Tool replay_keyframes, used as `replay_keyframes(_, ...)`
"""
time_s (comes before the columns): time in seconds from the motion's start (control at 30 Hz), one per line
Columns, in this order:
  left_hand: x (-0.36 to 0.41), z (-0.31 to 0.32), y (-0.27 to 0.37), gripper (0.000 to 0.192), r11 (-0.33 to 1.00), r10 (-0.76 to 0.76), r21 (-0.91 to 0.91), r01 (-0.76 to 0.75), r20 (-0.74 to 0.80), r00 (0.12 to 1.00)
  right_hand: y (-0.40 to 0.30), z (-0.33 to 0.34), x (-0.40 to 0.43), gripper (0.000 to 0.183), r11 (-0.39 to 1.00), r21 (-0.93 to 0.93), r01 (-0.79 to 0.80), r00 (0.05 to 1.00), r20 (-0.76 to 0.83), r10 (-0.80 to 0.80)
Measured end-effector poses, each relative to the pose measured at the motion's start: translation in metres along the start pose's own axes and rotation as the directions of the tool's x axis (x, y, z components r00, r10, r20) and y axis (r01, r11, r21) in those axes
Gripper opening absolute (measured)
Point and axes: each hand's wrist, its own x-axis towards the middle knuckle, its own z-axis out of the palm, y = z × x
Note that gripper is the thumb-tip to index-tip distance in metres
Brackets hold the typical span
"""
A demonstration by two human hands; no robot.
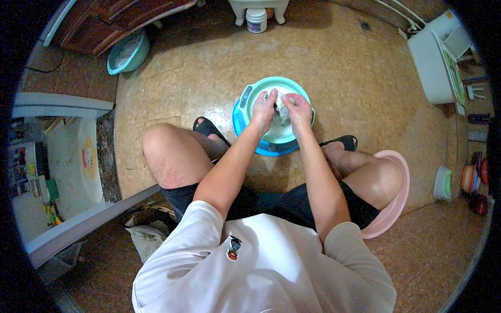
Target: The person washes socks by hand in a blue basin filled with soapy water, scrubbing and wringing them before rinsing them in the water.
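Observation:
Between my feet stands a mint-green plastic basin [247,113] with whitish, soapy-looking water [274,135] in it. It rests on a blue plastic base [270,150], perhaps a second basin or a stool. My left hand [265,108] grips the left side of a wet, pale cloth [282,111], thumb uppermost. On the cloth's other side, my right hand [298,111] pinches it between thumb and fingers. Both hands are wet and close together over the basin. The cloth's lower part reaches down to the water, and the hands partly hide it.
A pink basin [405,187] sits beside my right knee. Another teal basin [131,54] leans by the wooden cabinet at far left. A white tub [256,21] stands ahead under a white stand. At right are a white bin [428,66] and a small green-and-white stool [442,182].

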Motion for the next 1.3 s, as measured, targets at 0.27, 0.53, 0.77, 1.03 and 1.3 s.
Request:
replay_keyframes(0.27, -0.002, -0.003, -0.014, 0.033, 0.996, -0.05, -0.082, 0.046, -0.039, 0.998, -0.015, 0.029, -0.026, 0.022, 0.873, -0.441, 0.209, 0.977, 0.057, -0.205)
replay_keyframes(0.53, 0.007, -0.008, -0.03, 0.038, 0.962, -0.137, -0.239, 0.135, 0.006, 0.991, -0.031, 0.042, -0.029, 0.037, 0.774, -0.605, 0.188, 0.982, 0.113, -0.151)
replay_keyframes(0.77, 0.008, -0.011, -0.019, 0.048, 0.953, -0.185, 0.261, 0.156, 0.093, 0.978, 0.0, 0.027, -0.01, 0.039, 0.854, -0.474, 0.215, 0.976, 0.073, -0.205)
replay_keyframes(1.03, 0.015, -0.013, -0.009, 0.042, 0.863, -0.468, -0.197, 0.465, 0.034, 0.883, 0.0, -0.009, 0.018, 0.026, 0.608, -0.788, 0.091, 0.996, 0.076, -0.051)
replay_keyframes(1.3, 0.023, -0.032, 0.01, 0.031, 0.765, -0.331, -0.412, 0.495, 0.409, 0.85, 0.0, 0.008, -0.016, 0.02, 0.654, -0.561, 0.507, 0.846, 0.18, -0.502)
